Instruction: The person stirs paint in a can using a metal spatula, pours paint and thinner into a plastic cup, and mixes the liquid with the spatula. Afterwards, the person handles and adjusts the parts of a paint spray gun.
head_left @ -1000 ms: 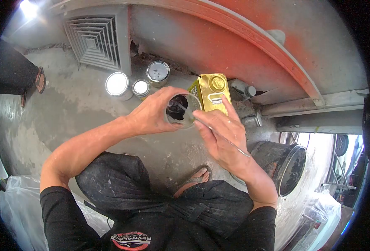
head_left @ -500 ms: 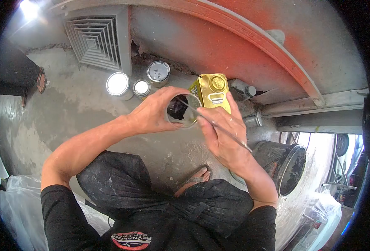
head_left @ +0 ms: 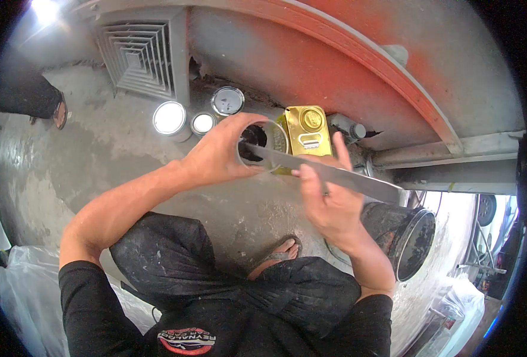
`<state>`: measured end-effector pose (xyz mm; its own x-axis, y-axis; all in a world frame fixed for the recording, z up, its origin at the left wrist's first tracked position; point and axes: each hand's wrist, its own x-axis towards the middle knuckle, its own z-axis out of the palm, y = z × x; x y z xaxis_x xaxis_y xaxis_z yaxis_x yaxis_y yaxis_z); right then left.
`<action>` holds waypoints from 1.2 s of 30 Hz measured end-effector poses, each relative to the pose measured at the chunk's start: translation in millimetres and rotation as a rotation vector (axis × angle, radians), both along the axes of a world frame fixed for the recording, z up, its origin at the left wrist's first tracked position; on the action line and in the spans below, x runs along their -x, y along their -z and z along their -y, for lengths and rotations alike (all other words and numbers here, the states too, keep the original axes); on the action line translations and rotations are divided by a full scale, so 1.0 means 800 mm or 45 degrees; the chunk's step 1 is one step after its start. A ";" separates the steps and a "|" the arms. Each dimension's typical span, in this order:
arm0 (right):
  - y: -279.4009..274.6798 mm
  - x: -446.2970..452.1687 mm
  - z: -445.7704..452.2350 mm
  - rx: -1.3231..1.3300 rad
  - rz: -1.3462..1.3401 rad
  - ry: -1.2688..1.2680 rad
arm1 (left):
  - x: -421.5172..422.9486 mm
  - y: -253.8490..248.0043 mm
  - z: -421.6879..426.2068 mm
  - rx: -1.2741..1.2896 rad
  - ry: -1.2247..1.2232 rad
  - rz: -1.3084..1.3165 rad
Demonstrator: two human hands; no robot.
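My left hand is wrapped round a see-through cup, which is tilted so that its mouth faces me. Dark, nearly black liquid lies inside it. In my right hand is a flat metal mixing stick, pinched near its middle with the index finger raised. The stick's far end dips into the cup, and its broad face is turned up towards me. Just beyond the cup stands a gold rectangular tin with a round cap and a handle on top.
Three round cans stand on the floor ahead: a bright-lidded can, a small can and a grey-lidded can. Behind them are a vent grille and a red-grey panel. A dark bucket lies right; another person's leg shows left.
The mixing stick has turned from edge-on to flat side up. My right hand has rolled and lifted its index finger, and the cup has tipped further towards me.
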<state>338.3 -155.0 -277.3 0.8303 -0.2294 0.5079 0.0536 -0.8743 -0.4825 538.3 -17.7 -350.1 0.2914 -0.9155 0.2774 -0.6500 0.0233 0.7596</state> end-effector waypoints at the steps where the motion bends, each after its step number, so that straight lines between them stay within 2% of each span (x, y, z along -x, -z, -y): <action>1: -0.011 0.001 0.000 -0.038 0.046 0.019 | -0.001 0.002 0.000 0.023 -0.023 -0.034; 7: -0.079 0.027 0.002 -0.092 0.137 0.166 | -0.008 0.012 0.000 -0.041 -0.107 -0.324; 13: -0.103 0.037 0.000 -0.055 0.272 0.202 | -0.012 0.025 0.004 0.051 -0.126 -0.274; 32: -0.100 0.039 0.004 -0.066 0.294 0.280 | -0.013 0.026 0.006 0.025 -0.079 -0.311; 35: -0.087 0.032 0.009 -0.120 0.261 0.280 | -0.010 0.019 0.005 0.020 -0.048 -0.318; 36: -0.078 0.027 0.014 -0.106 0.146 0.310 | -0.008 0.015 0.005 0.026 -0.013 -0.335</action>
